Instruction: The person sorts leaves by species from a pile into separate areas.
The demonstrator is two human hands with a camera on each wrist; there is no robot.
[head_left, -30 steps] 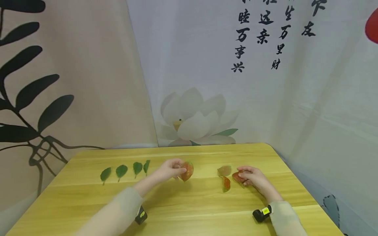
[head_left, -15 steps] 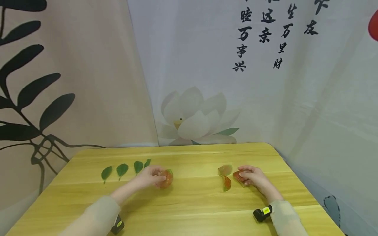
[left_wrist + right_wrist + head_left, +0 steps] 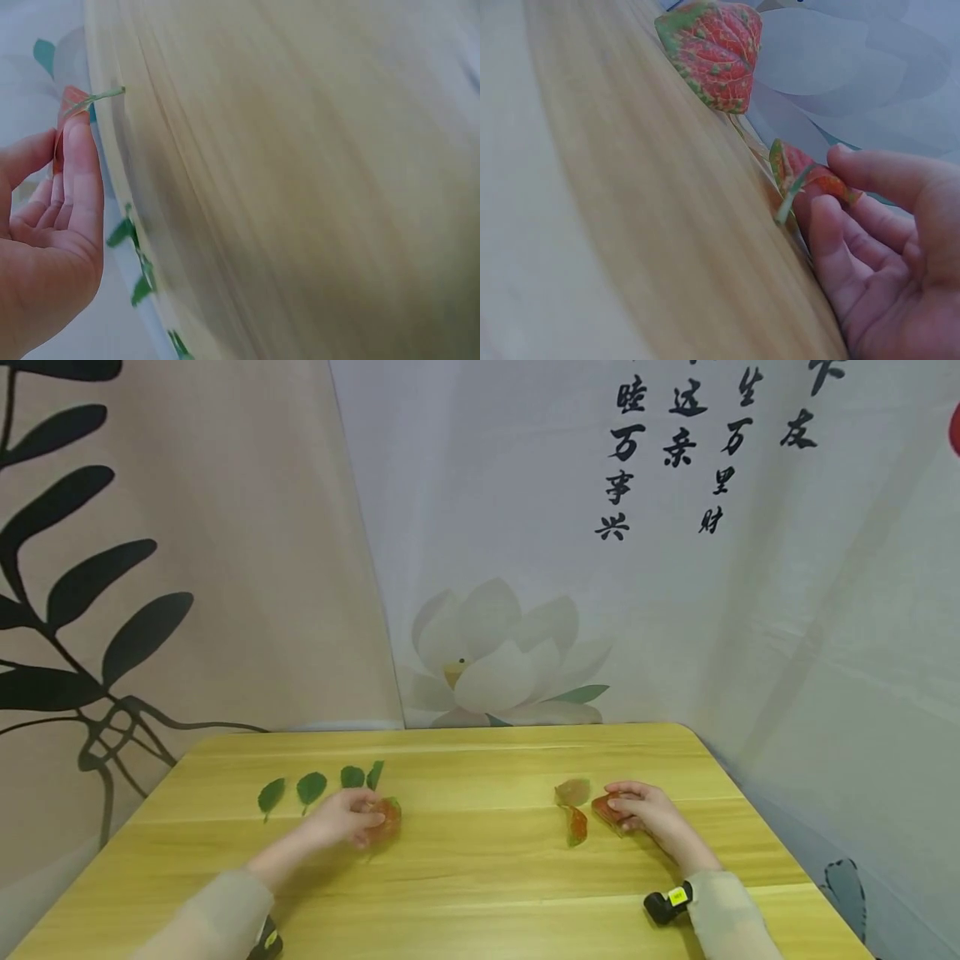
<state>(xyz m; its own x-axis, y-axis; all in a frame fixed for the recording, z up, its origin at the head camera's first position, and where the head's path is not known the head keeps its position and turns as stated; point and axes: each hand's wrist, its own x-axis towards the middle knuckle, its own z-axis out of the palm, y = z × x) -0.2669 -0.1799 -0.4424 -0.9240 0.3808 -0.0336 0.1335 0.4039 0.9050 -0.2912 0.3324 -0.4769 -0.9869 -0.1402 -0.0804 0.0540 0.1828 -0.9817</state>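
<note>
Between thumb and fingers, my left hand (image 3: 341, 820) pinches a reddish leaf (image 3: 387, 820) over the left-middle of the table, in front of the green leaves. Its pale green stem (image 3: 109, 94) sticks out past the fingertips in the left wrist view. My right hand (image 3: 651, 817) pinches another red leaf (image 3: 606, 808) low at the right side; that leaf's green stem (image 3: 791, 199) shows in the right wrist view. Left of this hand lie a yellowish-red leaf (image 3: 573, 792) and a curled red-orange leaf (image 3: 577, 827), close together.
Several green leaves (image 3: 311, 787) lie in a row at the table's (image 3: 480, 902) back left. A printed cloth (image 3: 495, 510) with a lotus and dark characters hangs behind the far edge. Black wrist cameras (image 3: 666, 906) sit on both forearms.
My left hand has moved left with its reddish leaf, from the table's middle to near the green leaves. The right hand has stayed in place with its red leaf.
</note>
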